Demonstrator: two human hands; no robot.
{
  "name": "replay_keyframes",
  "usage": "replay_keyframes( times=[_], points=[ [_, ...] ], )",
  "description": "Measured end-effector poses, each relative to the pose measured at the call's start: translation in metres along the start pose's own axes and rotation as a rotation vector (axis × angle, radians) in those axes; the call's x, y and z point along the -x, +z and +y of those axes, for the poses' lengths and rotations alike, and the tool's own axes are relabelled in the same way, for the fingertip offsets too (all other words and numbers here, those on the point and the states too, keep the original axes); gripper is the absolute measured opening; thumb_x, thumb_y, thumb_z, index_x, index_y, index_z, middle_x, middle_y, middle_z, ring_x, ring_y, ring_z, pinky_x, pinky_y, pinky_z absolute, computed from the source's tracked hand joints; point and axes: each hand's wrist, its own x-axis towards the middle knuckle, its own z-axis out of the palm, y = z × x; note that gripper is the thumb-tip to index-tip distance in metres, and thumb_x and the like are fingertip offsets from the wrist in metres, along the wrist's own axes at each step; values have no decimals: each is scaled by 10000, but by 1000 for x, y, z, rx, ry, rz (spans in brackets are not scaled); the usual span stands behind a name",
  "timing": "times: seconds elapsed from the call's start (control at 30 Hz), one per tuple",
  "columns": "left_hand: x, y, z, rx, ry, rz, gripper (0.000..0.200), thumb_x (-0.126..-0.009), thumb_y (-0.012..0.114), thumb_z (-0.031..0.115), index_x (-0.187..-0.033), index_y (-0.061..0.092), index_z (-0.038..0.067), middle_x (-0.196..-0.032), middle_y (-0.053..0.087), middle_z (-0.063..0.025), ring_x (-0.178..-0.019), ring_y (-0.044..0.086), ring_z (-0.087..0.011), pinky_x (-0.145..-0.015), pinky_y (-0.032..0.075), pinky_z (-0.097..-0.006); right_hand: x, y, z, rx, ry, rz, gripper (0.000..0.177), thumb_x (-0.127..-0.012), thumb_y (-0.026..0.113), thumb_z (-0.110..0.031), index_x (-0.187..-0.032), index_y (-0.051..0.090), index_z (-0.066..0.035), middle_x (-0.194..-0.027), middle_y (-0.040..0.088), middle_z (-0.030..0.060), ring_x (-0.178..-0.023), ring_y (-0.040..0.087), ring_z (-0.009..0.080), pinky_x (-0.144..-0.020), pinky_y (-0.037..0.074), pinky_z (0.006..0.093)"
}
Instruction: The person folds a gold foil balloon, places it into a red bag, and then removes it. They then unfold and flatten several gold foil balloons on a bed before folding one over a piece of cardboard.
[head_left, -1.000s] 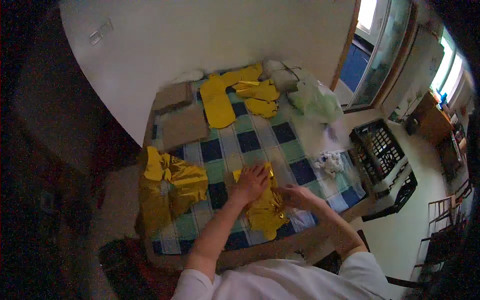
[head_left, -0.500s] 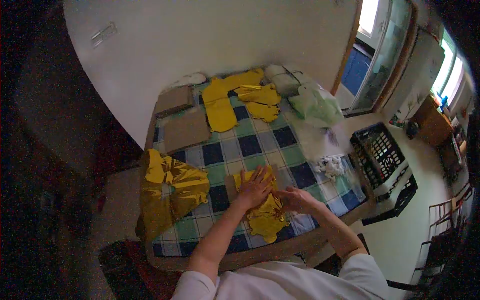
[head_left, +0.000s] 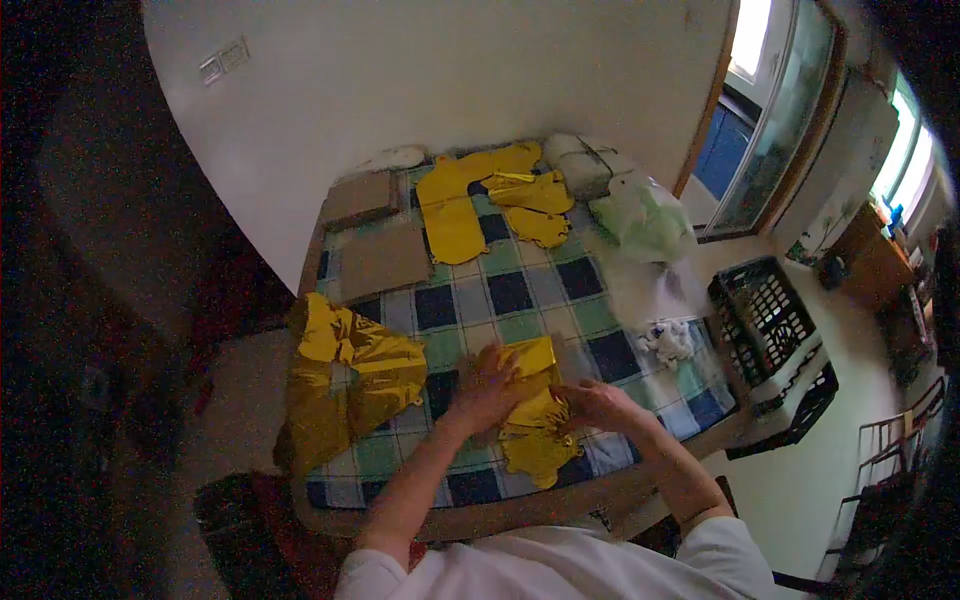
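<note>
A shiny gold foil piece (head_left: 541, 448) lies near the front edge of the checked cloth (head_left: 505, 292), its upper part over a brown cardboard piece. My left hand (head_left: 489, 388) rests at the left side of this foil, slightly blurred, its fingers pointing up and apart. At the foil's right edge is my right hand (head_left: 598, 407), its fingertips touching the foil; whether they pinch it is too small to tell. Another large gold foil piece (head_left: 350, 385) lies to the left, and more flat gold foil (head_left: 452, 222) is spread at the back.
Cardboard pieces (head_left: 385, 262) lie at the back left. A pale green plastic bag (head_left: 640, 222) sits at the back right, with a white crumpled bundle (head_left: 668, 341) nearer. Black crates (head_left: 764, 311) stand right of the table. Chairs are at the far right.
My left hand has slid left off the upper middle of the foil, baring its smooth top part. My right hand stays at the right edge. The view has shifted slightly.
</note>
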Motion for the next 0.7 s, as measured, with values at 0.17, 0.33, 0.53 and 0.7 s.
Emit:
replay_keyframes(
  times=[0.17,0.33,0.53,0.7],
  points=[
    [32,2,-15,-214,90,168,723,-898,525,464,-1486,216,179,-1546,138,-147,-1419,167,-334,-1115,174,-565,3,-10,-9,-50,7,-22,706,-709,763,-393,-1329,475,-217,-886,590,121,-857,590,308,-727,500,420],
    [19,8,-19,-206,164,277,609,-915,514,413,-1440,341,158,-1529,208,-125,-1412,192,-322,-1116,167,-579,-5,11,14,-58,-101,81,680,-729,758,-344,-1333,474,-214,-890,604,113,-852,570,306,-727,502,407],
    [18,13,-17,-321,198,279,546,-906,523,406,-1382,437,153,-1510,266,-117,-1405,216,-307,-1128,157,-557,3,9,28,-1178,116,44,466,-837,679,-254,-1253,531,-107,-881,641,119,-773,590,219,-722,499,345],
    [20,13,-15,-241,204,308,536,-907,515,421,-1361,460,142,-1502,285,-116,-1400,228,-308,-1130,169,-540,-22,64,97,-717,440,558,310,-841,658,-248,-1073,590,-54,-775,623,119,-718,616,220,-694,493,347]
  ],
)
